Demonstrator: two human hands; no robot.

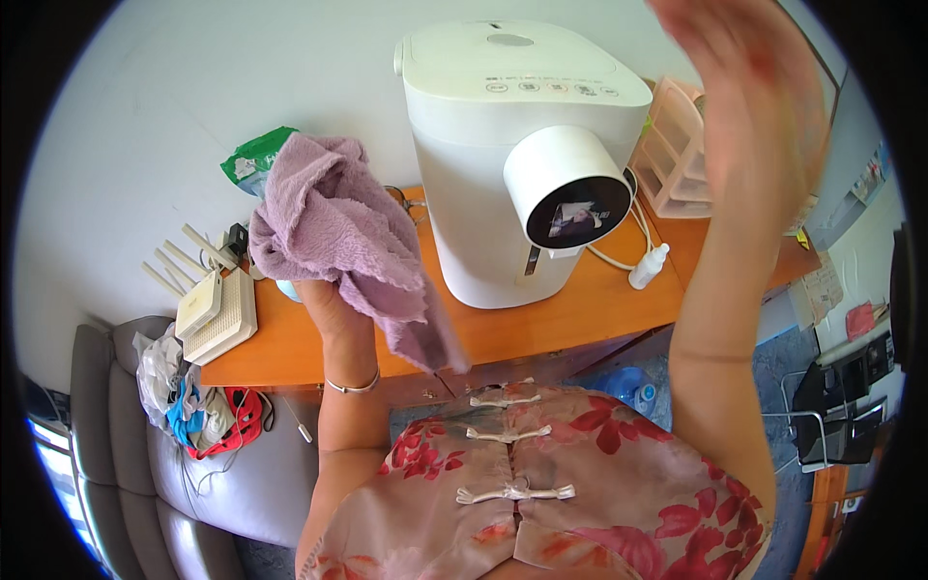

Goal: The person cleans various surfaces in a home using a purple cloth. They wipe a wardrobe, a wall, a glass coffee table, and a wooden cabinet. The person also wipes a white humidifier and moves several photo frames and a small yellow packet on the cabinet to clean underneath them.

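Note:
A mauve terry cloth [341, 210] hangs bunched over my left hand [320, 301], which grips it from below; the fingers are hidden in its folds. To the right of the cloth stands a white countertop hot-water dispenser [478, 196]. It has touch buttons on top and a round dark display [580, 212] on its jutting spout housing. My right hand [761, 80] is raised at the upper right, blurred by motion and partly cut off by the picture's top edge. Nothing shows in it, and its finger position is unclear.
The wooden cabinet top [500, 333] carries a white router [221, 312], a small white bottle [649, 266] and a clear drawer organizer [678, 156]. Behind the cloth is a green packet [257, 158]. A grey sofa [232, 478] and a blue water jug [627, 384] stand lower.

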